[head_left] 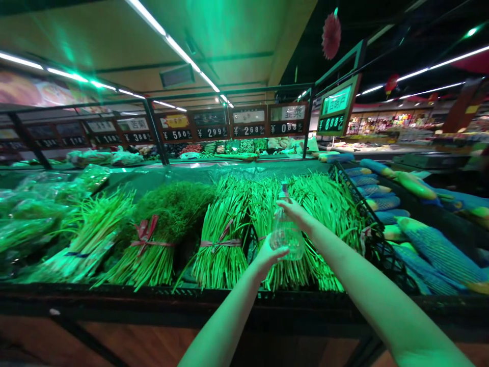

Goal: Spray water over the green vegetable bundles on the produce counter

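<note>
A clear plastic spray bottle (286,232) is held up over a produce display. My left hand (267,256) cups its base from below, fingers curled against it. My right hand (296,211) grips the bottle's neck and trigger near the top. Right behind the bottle lie tied bundles of long green stalks (225,234), stacked side by side on the display shelf (153,295).
Feathery green bundles (168,214) and bagged greens (34,214) lie to the left. Corn cobs in blue mesh sleeves (431,244) fill the right bin behind a black wire divider (376,239). Price signs (248,122) hang above the back shelf.
</note>
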`<state>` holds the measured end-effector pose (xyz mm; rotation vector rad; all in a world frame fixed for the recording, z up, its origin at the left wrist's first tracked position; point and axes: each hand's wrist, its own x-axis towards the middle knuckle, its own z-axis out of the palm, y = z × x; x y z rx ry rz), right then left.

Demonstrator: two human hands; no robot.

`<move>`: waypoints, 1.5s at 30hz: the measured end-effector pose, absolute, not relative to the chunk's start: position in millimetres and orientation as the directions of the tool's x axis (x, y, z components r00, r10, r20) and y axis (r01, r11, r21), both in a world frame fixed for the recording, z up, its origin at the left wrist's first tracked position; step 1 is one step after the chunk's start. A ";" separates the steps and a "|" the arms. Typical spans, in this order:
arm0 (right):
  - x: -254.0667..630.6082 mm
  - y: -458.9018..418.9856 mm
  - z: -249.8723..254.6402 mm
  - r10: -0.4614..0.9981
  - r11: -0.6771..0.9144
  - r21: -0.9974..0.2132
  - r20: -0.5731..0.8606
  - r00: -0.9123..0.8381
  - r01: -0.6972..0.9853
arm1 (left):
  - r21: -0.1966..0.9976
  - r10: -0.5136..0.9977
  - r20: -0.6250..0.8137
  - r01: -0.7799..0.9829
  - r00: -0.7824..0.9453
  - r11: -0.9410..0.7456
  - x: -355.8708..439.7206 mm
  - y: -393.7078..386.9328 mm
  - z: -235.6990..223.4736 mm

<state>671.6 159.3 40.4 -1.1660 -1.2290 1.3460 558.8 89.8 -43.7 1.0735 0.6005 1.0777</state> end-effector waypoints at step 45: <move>592.7 146.7 39.0 0.988 -0.107 -0.994 -0.109 -0.112 0.017 | 0.809 0.921 0.279 -0.584 0.273 -0.072 490.9 82.8 -49.5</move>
